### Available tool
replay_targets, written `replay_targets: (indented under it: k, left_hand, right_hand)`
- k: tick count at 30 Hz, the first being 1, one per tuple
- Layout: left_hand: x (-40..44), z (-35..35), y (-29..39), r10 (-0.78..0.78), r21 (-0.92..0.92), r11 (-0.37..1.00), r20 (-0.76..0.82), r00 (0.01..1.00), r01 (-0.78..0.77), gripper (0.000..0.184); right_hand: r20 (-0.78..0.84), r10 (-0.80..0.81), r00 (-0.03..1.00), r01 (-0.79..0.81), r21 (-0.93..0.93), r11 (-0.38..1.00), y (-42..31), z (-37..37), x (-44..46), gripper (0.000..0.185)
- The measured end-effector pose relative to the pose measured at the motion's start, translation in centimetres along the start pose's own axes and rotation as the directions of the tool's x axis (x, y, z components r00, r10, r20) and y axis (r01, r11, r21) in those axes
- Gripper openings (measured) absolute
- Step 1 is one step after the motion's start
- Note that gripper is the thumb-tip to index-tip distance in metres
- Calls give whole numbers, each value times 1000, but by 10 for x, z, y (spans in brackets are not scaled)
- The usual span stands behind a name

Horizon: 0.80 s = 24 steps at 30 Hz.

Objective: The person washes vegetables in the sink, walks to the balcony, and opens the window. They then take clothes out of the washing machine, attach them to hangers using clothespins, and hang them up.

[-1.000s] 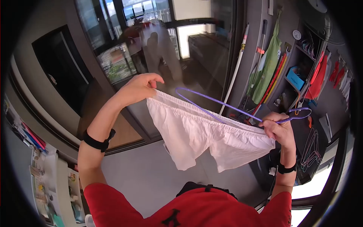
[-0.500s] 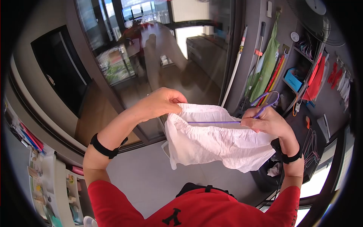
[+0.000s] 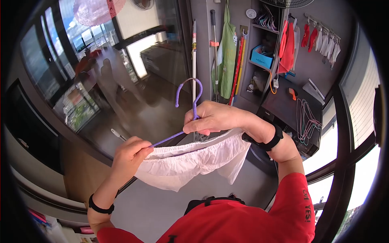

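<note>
White shorts (image 3: 194, 159) with a gathered elastic waist hang between my hands, waistband up. A purple hanger (image 3: 197, 94) has its hook pointing up, and its lower part runs inside the waistband. My right hand (image 3: 210, 118) is closed round the hanger just below the hook, above the shorts. At the left end of the waist, my left hand (image 3: 133, 154) pinches the waistband together with the hanger's arm. The hanger's right end is hidden by the cloth and my right hand.
Glass doors (image 3: 117, 81) fill the left. Poles and a green apron (image 3: 227, 52) hang ahead. Shelves with a blue box (image 3: 262, 56) stand right of them. Several hangers (image 3: 306, 121) lie on a dark cabinet (image 3: 279, 107). Small socks (image 3: 324, 42) hang at the far right.
The view has turned to the right. My right hand has moved from the waistband's right side to the hanger's neck, and the hook now stands upright. The hanger has gone further into the waistband.
</note>
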<state>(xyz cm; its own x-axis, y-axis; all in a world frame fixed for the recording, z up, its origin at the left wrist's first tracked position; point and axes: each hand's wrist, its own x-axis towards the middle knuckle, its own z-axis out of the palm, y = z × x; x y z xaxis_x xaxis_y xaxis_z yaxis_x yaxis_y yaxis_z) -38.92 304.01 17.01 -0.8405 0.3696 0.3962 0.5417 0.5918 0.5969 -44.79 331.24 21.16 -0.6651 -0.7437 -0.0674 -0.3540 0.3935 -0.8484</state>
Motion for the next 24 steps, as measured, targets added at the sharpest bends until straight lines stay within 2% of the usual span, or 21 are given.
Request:
replay_targets:
  k: [3,4,6,8,9,10,12,13,14,18,22,24]
  left_hand:
    - [-5,-8,-12,3,-4,1000,-71,997,-3,8]
    - [-8,-13,-16,0,-5,1000,-79,997,-1,8]
    - [-13,-21,-21,-3,-8,1000,-106,994,2,8]
    - [-19,-28,-29,-47,-20,999,-127,991,45,7]
    - [-21,-32,-33,-60,-23,998,-140,988,57,7]
    - [-22,-34,-39,-72,-25,997,-152,986,69,7]
    - [-23,-36,-52,-81,-36,996,-181,980,76,8]
    - [-22,-36,-57,-84,-42,996,-188,979,78,9]
    - [-21,-35,-59,-89,-27,996,-185,979,86,8]
    - [-20,-32,-60,-92,26,995,-168,981,98,7]
    - [-22,-23,-58,-141,69,985,-182,973,155,8]
    - [-18,-22,-34,-252,170,950,-69,965,261,10]
  right_hand:
    - [-108,-252,962,255,19,967,20,-16,-7,45]
    - [-103,-160,982,158,-21,987,33,-34,-16,64]
    - [-174,-104,979,106,-2,994,69,-54,-29,72]
    - [-89,4,996,-11,-84,996,94,-62,-43,80]
    - [-46,18,999,-21,-82,996,107,-61,-46,74]
    - [-73,65,995,-61,56,997,108,-55,-50,54]
    - [-242,177,954,-143,155,978,121,-49,-50,33]
    - [-324,73,943,-19,167,986,122,-42,-45,25]
    - [-315,141,939,-87,180,980,125,-40,-40,26]
    - [-328,-80,941,117,95,989,114,-25,-15,26]
    - [-301,-163,940,173,7,985,110,-21,11,26]
    - [-287,-208,935,192,-83,978,114,-21,25,27]
